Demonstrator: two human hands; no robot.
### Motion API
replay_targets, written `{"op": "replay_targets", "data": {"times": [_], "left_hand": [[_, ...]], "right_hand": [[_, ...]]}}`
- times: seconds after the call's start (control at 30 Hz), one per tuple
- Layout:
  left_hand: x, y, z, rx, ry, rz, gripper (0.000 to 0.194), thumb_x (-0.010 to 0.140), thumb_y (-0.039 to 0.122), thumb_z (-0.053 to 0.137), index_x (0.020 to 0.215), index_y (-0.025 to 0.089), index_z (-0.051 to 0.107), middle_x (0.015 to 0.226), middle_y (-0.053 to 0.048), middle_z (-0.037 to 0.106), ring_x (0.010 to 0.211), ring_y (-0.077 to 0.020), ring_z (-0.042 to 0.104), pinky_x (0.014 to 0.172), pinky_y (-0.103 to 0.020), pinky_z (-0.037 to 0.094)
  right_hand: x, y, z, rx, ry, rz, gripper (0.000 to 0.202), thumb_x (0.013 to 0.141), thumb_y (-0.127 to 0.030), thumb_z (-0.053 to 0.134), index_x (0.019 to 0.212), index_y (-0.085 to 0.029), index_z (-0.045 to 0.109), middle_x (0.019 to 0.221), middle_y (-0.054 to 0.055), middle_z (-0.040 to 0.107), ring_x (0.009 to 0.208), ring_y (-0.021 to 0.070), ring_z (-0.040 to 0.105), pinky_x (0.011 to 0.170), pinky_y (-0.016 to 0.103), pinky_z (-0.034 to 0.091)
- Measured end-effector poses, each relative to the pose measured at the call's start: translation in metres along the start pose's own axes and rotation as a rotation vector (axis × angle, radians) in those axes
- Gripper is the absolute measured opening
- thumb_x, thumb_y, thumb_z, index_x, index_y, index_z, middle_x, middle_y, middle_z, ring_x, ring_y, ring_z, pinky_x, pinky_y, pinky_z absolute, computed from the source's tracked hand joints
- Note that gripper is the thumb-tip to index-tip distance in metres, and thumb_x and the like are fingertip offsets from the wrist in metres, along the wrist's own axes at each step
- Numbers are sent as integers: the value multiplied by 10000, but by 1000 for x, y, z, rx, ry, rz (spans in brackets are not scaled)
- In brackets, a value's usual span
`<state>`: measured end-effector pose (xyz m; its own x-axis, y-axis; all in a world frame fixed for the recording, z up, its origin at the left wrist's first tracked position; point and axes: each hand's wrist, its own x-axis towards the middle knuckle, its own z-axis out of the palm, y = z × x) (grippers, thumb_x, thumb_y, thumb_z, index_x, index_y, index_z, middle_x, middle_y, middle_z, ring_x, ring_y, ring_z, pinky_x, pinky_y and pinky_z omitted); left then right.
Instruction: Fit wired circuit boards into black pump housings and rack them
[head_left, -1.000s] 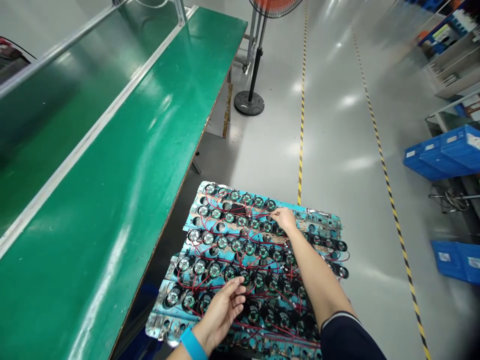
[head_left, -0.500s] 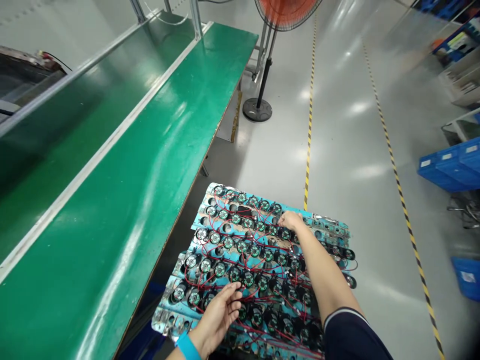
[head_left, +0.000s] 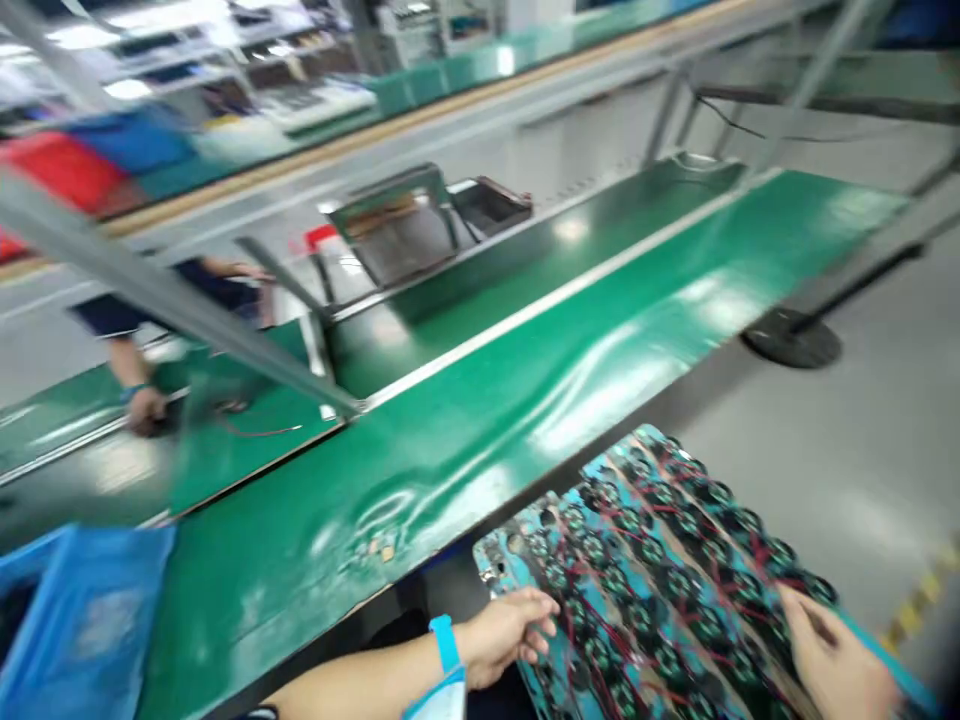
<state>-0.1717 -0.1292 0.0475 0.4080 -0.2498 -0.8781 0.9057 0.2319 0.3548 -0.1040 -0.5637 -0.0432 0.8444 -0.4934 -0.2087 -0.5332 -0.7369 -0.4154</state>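
Rows of small round motor-like parts [head_left: 651, 550], black with green faces and red wires, sit on worn blue trays [head_left: 525, 575] at the lower right. My left hand [head_left: 514, 630], with a blue wristband [head_left: 445, 645], is at the left side of the trays. Its fingers are loosely curled and apart, with nothing visible in them. Over the right side of the rows is my right hand [head_left: 832, 655], its fingers bent. Motion blur hides whether it grips a part or a wire.
A long green-topped bench [head_left: 300, 560] runs beside the trays, with a blue bin [head_left: 82, 620] at its left end. A metal post [head_left: 210, 320] slants across it. Beyond, a co-worker's hand [head_left: 146, 410] rests at another bench. A fan base [head_left: 791, 338] stands on the floor.
The view has swung left, bringing the bin and the co-worker into sight. My right hand has left the far rows for the trays' right side; my left hand is at their left side.
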Motion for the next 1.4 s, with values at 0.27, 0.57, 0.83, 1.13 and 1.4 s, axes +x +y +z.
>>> {"op": "replay_targets", "data": {"times": [0.27,0.57,0.83,1.13,1.4], "left_hand": [[-124,-16,-177,6,179,330,243,815,366,710,911,148,663,796,-36,623,585,-84,516,573,-223,339],[-324,-80,-471,470,1342,718,362,998,450,439,1112,197,672,1092,-63,687,994,-176,631,875,-241,471],[-418,-188,-676,713,1670,100,464,873,201,520,1316,93,606,1250,-221,563,1148,-384,496,1002,-514,377],[-399,-201,-738,1092,1370,-15,520,920,184,474,1439,186,514,1320,-198,571,1204,-387,478,930,-544,405],[-405,-208,-760,871,1605,363,463,844,561,544,1154,218,576,1095,-33,693,1020,-266,619,930,-380,439]], "right_hand": [[-259,-257,159,429,-562,-579,493,754,-687,585,893,-264,796,1006,99,751,961,338,710,859,434,592],[-466,-425,258,330,-1049,-977,377,845,-605,559,950,-319,780,995,81,731,909,337,677,903,514,545],[-479,-475,279,172,-1036,-1036,451,842,-647,551,1006,-292,776,1065,61,736,969,304,691,909,437,556],[-486,-627,302,197,-990,-1205,449,925,-583,509,1015,-217,752,1022,84,730,939,257,664,887,389,506],[-487,-805,370,95,-643,-1290,375,961,-410,488,1198,-182,667,1100,73,671,912,169,622,902,300,480]]}}
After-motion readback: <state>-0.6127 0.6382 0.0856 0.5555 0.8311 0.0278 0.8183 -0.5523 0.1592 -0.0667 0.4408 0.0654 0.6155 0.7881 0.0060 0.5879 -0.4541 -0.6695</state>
